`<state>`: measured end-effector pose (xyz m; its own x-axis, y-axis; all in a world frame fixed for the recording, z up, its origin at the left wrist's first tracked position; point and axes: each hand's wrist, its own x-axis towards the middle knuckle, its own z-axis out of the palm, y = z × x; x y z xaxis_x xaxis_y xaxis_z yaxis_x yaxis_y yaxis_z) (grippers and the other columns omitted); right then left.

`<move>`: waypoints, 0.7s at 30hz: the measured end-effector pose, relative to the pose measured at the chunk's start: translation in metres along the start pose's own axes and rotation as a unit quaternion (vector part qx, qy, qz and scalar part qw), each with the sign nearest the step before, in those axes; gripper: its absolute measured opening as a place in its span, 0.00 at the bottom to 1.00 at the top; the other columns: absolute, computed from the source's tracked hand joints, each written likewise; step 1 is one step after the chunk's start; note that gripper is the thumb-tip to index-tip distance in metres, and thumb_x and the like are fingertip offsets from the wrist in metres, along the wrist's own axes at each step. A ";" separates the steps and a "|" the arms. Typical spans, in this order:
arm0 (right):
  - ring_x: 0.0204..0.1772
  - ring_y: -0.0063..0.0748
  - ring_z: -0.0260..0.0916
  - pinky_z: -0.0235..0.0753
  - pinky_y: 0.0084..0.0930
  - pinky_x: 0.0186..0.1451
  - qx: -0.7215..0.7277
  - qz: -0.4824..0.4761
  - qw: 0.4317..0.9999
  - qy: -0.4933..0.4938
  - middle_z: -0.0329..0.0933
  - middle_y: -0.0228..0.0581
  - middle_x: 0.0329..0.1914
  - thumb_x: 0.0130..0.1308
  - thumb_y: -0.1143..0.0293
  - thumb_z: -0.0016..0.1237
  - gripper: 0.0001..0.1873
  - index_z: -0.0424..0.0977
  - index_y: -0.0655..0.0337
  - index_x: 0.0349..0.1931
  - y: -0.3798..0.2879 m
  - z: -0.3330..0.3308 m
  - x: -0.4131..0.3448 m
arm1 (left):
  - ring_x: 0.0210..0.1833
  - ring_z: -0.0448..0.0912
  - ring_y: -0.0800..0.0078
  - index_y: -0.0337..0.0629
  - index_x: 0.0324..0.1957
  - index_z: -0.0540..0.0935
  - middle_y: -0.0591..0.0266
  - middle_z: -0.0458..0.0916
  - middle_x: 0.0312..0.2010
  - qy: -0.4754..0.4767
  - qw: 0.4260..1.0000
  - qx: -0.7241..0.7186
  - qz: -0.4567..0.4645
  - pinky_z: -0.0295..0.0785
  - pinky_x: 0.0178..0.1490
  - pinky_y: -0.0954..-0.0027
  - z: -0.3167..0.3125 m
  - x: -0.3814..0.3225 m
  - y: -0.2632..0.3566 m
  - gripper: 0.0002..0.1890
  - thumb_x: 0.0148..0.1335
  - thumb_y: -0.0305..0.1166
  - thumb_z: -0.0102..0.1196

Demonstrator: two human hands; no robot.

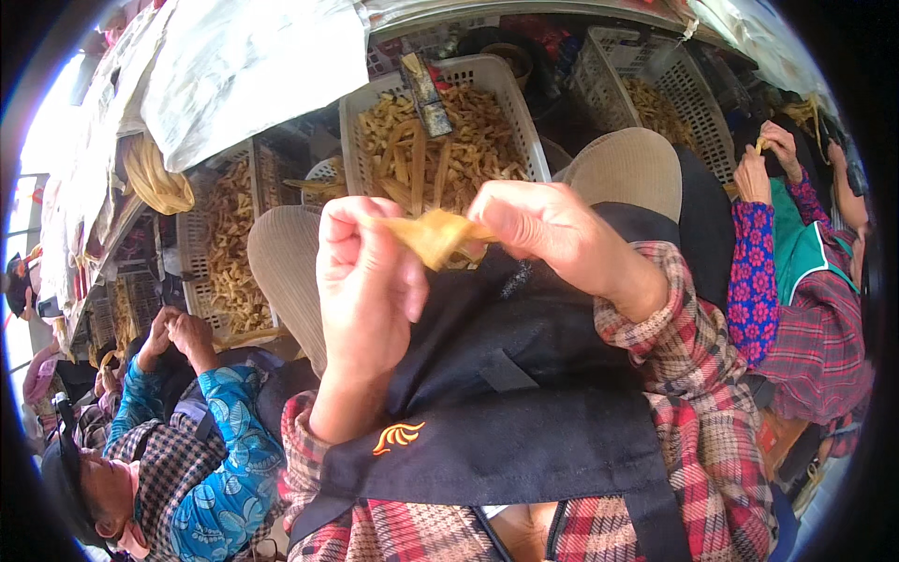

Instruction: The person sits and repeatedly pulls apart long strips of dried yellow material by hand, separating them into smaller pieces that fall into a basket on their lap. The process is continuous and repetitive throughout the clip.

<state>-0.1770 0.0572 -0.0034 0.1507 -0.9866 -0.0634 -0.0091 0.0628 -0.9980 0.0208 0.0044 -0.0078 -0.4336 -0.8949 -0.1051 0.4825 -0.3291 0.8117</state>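
A yellow-brown flat strip of soft, plant-like material (437,237) is stretched and folded between my two hands above my lap. My left hand (365,281) pinches one end of it between thumb and fingers, and my right hand (555,235) grips the other end. The middle of the strip is blurred, so the fold is not clear. Just beyond my hands stands a white plastic crate (528,130) filled with short knotted pieces (484,126). Longer flat strips (418,165) lie over the pieces at its near side, and a narrow worn block or tool (426,95) lies on top.
More perforated crates of similar pieces stand at the left (200,260) and upper right (692,84). White plastic sheeting (260,70) covers the upper left, with a strip bundle (158,175) hanging at its edge. Co-workers sit close on the left (225,435) and right (808,316), hands raised.
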 end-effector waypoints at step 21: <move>0.40 0.26 0.71 0.71 0.29 0.55 0.154 -0.043 0.986 -0.041 0.72 0.33 0.35 0.70 0.70 0.52 0.08 0.74 0.63 0.44 -0.019 0.033 -0.059 | 0.36 0.77 0.73 0.40 0.52 0.73 0.64 0.78 0.35 -0.093 0.907 -0.130 -0.389 0.75 0.46 0.68 0.014 -0.025 -0.034 0.19 0.78 0.46 0.37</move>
<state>-0.1527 0.1188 0.0195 0.2175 -0.9755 0.0334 0.3061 0.0357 -0.9513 0.0052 0.0424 -0.0248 -0.8291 -0.3023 -0.4703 0.1272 -0.9212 0.3678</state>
